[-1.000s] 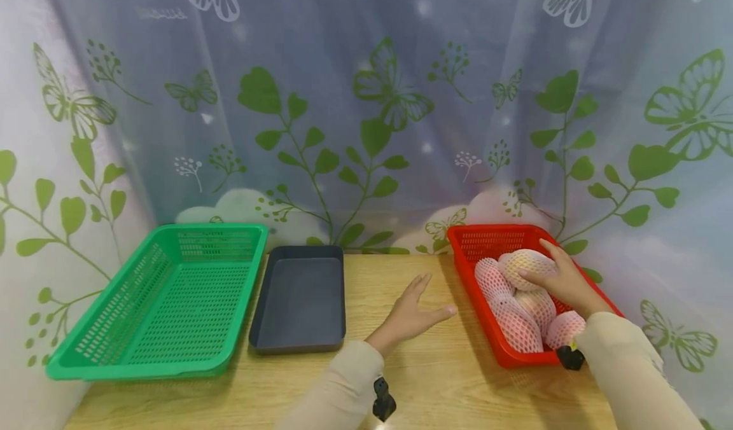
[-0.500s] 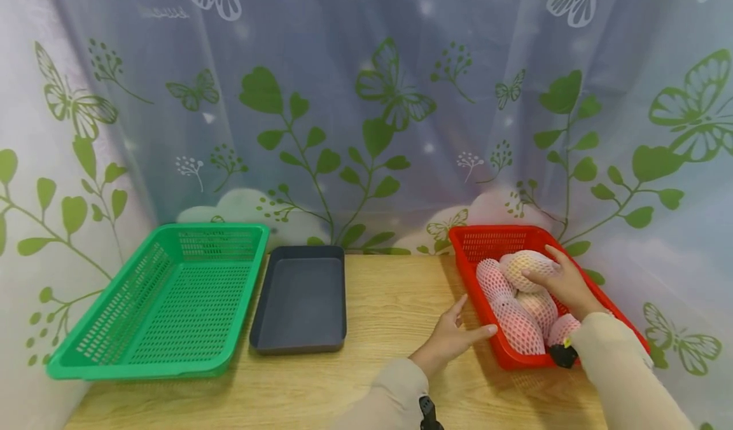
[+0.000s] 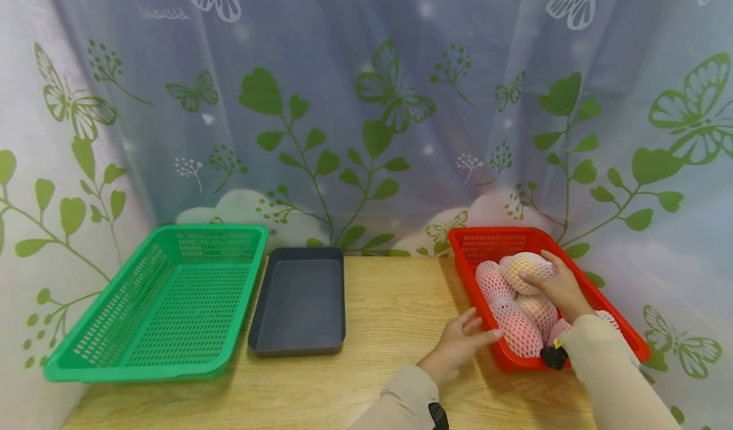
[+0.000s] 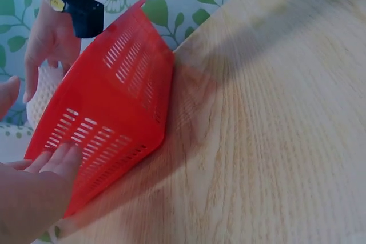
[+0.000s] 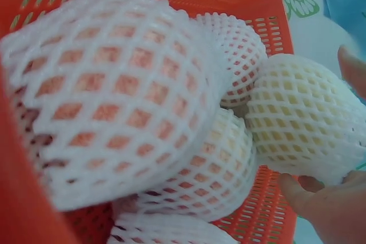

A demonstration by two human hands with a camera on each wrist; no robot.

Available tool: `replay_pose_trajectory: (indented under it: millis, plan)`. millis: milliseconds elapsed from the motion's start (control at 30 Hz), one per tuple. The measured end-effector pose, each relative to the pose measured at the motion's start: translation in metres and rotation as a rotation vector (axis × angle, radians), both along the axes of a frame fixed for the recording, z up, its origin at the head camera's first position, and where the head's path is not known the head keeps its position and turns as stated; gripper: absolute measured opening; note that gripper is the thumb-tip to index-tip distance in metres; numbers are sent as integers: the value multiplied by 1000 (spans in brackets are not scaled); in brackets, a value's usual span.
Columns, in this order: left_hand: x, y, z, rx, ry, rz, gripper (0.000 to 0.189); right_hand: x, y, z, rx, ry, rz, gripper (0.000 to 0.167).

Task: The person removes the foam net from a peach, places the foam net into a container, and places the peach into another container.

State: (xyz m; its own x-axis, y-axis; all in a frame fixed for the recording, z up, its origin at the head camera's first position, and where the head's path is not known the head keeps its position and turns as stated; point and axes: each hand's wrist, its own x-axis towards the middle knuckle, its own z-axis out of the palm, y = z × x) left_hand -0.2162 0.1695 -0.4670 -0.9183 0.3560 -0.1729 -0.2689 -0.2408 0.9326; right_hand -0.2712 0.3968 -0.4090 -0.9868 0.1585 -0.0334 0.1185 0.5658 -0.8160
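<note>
A pale yellow fruit in a white foam net (image 3: 523, 272) sits on top of the pile in the red basket (image 3: 504, 360). My right hand (image 3: 558, 288) grips it from the right; in the right wrist view the thumb (image 5: 297, 192) is at its lower side and a finger (image 5: 351, 70) at its upper end. Several reddish fruits in foam nets (image 3: 518, 328) lie beneath and around it. Outside the basket's left wall, my left hand (image 3: 458, 344) has its fingers extended. The left wrist view has its fingertips (image 4: 71, 155) right at the slotted wall.
A green slotted basket (image 3: 183, 315) stands at the far left of the wooden table (image 3: 395, 296). Beside it lies a dark grey rectangular tray (image 3: 300, 303). A patterned curtain (image 3: 355, 99) hangs behind the table.
My left hand has moved right across the table to the red basket's side. The right hand has stayed at the yellow fruit, which has shifted only slightly.
</note>
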Motion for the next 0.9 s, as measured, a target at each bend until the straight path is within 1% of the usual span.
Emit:
replay_pose_trajectory:
  millis: [100, 200, 233, 300, 533, 600, 700, 900]
  plan:
    - [0, 3, 0, 49, -20, -1, 61, -3, -1, -2, 3, 13, -15, 92]
    - [0, 5, -1, 97, -29, 12, 55, -6, 0, -3, 8, 4, -22, 92]
    - [0, 5, -2, 101, -22, 19, 53, -6, 0, -4, 7, -3, -25, 92]
    - [0, 7, -2, 108, -30, 41, 50, -7, 1, -5, 7, -22, -36, 93]
    - [2, 14, -4, 95, -66, 132, 36, -8, 3, -9, 13, -81, -119, 92]
    - [4, 16, -4, 93, -69, 148, 33, -9, 4, -10, 13, -83, -122, 93]
    - [6, 17, -5, 119, -85, 167, 33, -11, 3, -13, -3, -67, -116, 92]
    - [9, 19, -7, 164, -128, 197, 34, -11, 0, -18, -68, -58, -108, 96]
